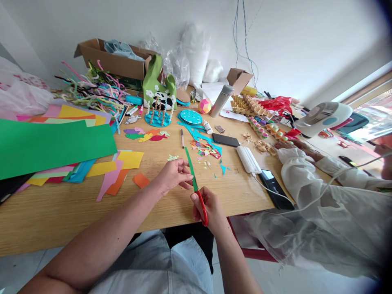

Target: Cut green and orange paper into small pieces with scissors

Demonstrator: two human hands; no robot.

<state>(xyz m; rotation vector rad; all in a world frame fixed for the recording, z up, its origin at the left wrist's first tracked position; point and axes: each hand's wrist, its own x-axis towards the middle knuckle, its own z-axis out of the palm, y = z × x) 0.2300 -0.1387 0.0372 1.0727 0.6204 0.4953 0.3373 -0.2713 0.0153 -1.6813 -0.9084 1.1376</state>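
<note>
My right hand (211, 206) is closed around red-handled scissors (203, 210) near the front edge of the table. A narrow strip of green paper (189, 159) lies in line with the blades and largely hides them. My left hand (176, 175) has its fingers bent, their tips at the left side of this strip; the exact grip is partly hidden. Small pale green cuttings (173, 157) lie just beyond my left hand. Further off is a pen (182, 139), and to its right a heap of coloured paper scraps (206, 150).
Green sheets (55, 143) and coloured paper pieces (114, 175) cover the left. Paper fish (150, 135), a blue round stand (157, 118) and a grey flask (222, 101) stand or lie behind. At right are a power bank (248, 160), a phone (274, 188) and another person's white sleeves (300, 171).
</note>
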